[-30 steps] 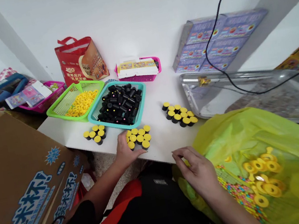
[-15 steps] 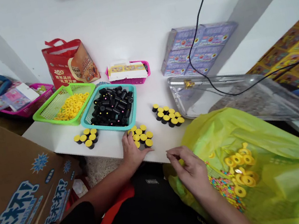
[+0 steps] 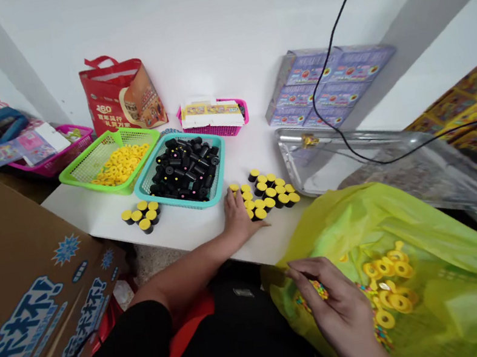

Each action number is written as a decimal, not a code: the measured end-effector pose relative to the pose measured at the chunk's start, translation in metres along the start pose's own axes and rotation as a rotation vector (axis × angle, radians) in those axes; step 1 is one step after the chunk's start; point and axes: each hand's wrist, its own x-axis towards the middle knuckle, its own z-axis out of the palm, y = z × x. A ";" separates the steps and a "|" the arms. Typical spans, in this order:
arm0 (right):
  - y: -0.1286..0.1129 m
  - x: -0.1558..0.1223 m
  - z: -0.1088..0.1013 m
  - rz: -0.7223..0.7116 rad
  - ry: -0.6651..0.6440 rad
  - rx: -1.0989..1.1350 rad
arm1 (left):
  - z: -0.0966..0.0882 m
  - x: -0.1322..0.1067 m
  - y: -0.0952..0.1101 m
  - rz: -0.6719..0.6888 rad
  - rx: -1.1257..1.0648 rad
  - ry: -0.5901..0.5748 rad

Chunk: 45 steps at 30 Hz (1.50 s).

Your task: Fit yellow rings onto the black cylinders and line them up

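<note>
Our L hand [image 3: 238, 220], fingers loosely spread, cups yellow-topped pcs [image 3: 259, 204] on the counter [image 3: 182, 225]; R hand [image 3: 337, 293], fingers curled over the bag [image 3: 412, 221], grip unclear. We judge uneven L pressure could topple pcs.

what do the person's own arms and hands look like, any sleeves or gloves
Both the left hand and the right hand are bare, with no gloves. The left arm wears a loose black sleeve ending around the elbow, with a red panel of clothing beside it. The right forearm is uncovered; its sleeve is out of view. No watch or bracelet shows.
</note>
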 end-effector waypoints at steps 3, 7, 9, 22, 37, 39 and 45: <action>0.001 -0.004 0.000 0.038 0.001 0.013 | 0.011 0.014 0.005 0.003 -0.030 -0.037; 0.004 -0.006 0.001 0.083 -0.008 0.039 | 0.025 0.028 0.014 0.021 -0.063 -0.063; 0.008 -0.008 0.001 0.105 -0.020 0.041 | 0.028 0.031 0.018 0.034 -0.076 -0.064; 0.010 -0.015 -0.001 0.251 -0.055 0.049 | -0.174 -0.091 -0.046 0.515 0.187 0.692; 0.002 -0.001 0.020 0.175 -0.090 0.066 | -0.284 -0.040 -0.141 0.221 0.155 0.058; 0.002 0.000 0.021 0.176 -0.102 0.067 | -0.274 -0.044 -0.140 0.242 0.186 0.032; 0.001 -0.001 0.023 0.186 -0.115 0.081 | -0.244 -0.052 -0.136 0.279 0.192 0.114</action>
